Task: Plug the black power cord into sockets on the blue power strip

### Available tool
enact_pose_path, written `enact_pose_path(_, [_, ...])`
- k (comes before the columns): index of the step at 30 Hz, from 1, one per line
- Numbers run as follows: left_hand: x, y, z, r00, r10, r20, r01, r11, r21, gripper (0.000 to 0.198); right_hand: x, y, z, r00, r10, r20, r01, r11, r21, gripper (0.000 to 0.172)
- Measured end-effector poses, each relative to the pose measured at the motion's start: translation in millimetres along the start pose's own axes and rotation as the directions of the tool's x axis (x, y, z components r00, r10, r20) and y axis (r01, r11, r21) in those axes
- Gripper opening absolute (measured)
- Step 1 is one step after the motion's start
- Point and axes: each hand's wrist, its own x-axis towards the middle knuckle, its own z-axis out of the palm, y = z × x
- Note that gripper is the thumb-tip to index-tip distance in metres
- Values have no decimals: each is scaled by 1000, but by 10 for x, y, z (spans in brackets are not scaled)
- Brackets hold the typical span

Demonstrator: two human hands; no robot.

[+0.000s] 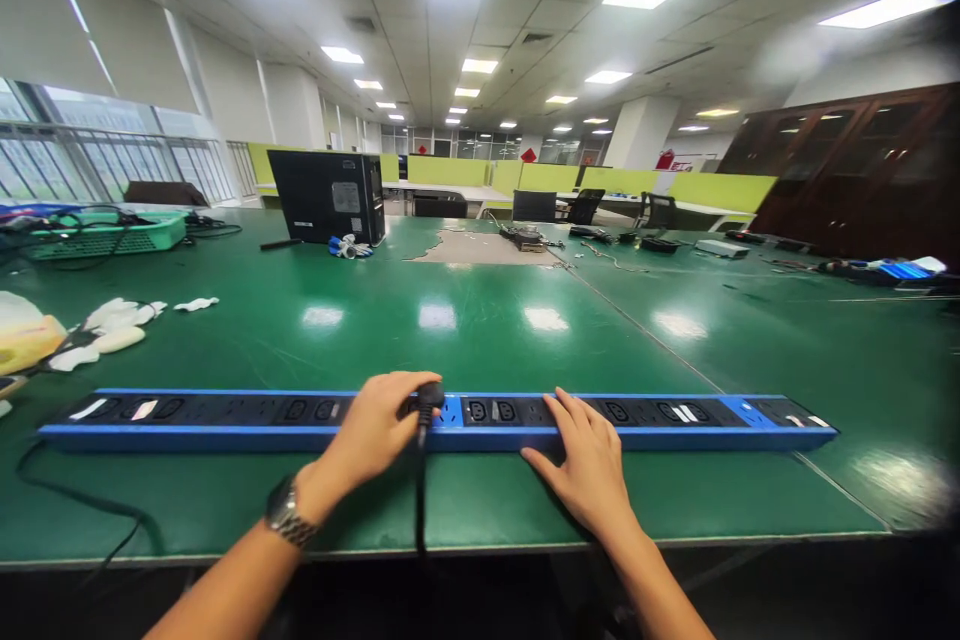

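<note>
A long blue power strip (480,440) with black socket sections lies across the green table near its front edge. My left hand (375,425), with a watch on the wrist, is closed around a black power plug (430,394) at the strip's middle. The plug's black cord (421,490) hangs down past the table edge. Whether its pins sit in a socket is hidden. To the right, my right hand (589,460) rests on the strip with fingers spread, thumb at the front side and fingertips on top. It holds nothing.
A black computer case (326,195) stands at the back left, with a blue-and-white bundle beside it. A green basket (112,235) with cables sits far left, above white scraps (112,320). Loose cables and small devices lie along the back right. Another black cord (90,495) lies front left.
</note>
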Motion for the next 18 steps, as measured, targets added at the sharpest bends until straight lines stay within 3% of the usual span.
enact_pose_path(3, [160,147,275,997,7,77,-12,998,66,31,-1,4,2,1000,-10,-3,10,1000,-2,66])
enact_pose_path(5, [187,150,356,994,-3,113,-10,993,118,31,-1,2,-2,1000,-11,-5,11,1000,0,66])
enact_pose_path(10, [87,-49,282,993,-56,104,41,989,139,31,4,-16,-17,1000,-4,-4,4,1000,5,66])
enact_pose_path(18, [128,-166,233,980,8,198,-16,999,43,36,4,-25,-28,1000,5,-3,-5,1000,9,66])
